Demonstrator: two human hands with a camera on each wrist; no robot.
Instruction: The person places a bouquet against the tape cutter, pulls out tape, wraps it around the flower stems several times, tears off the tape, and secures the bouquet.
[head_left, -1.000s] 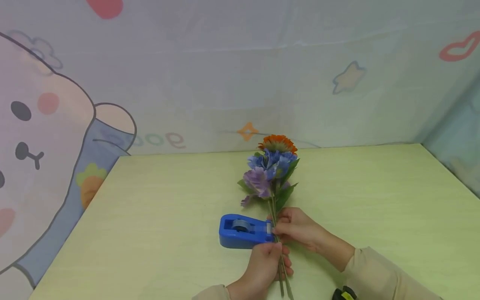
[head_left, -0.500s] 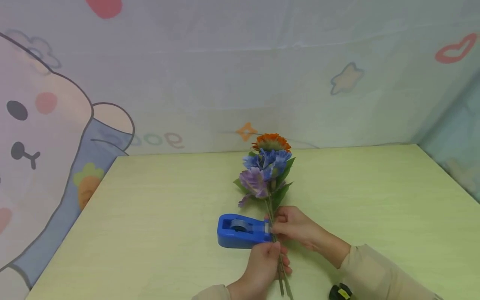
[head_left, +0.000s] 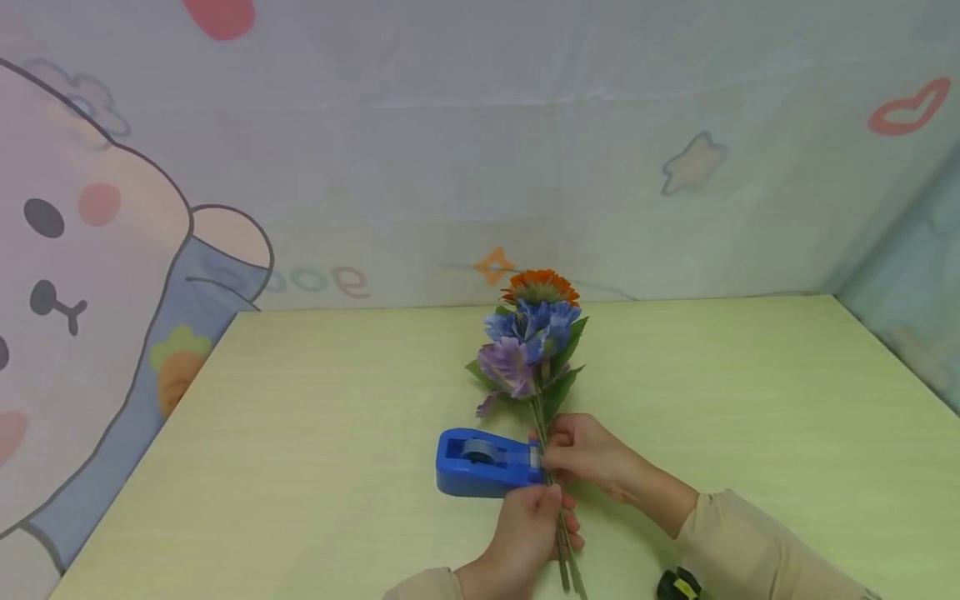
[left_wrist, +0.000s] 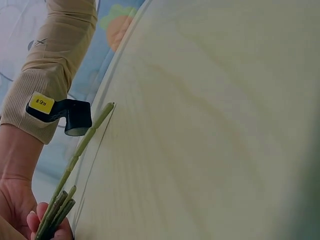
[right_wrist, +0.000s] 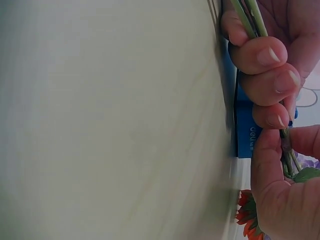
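Green stems (head_left: 550, 467) of a small bunch of flowers (head_left: 532, 342) run almost straight up the head view — blooms toward the upper middle of the frame, cut ends toward the bottom edge — so the bunch's long axis lies along the line between the two hands. The left hand (head_left: 528, 533) sits lower in the frame, its grip curled round the stems near their cut ends. The right hand (head_left: 588, 458) sits just above it, fingers pinched on the stems closer to the leaves. Both grips are clamped on the bunch, and the two hands are just beside each other.

Immediately left of that pinch stands a blue tape dispenser (head_left: 483, 464) on the pale green desk (head_left: 750, 400). Its cutter end points at the stems and is touching or all but touching them; the right wrist view shows its blue body (right_wrist: 246, 132) right behind the fingers. So the dispenser lies crosswise to the stems — at the level of the right hand, which is the nearer of the two to the cutter.
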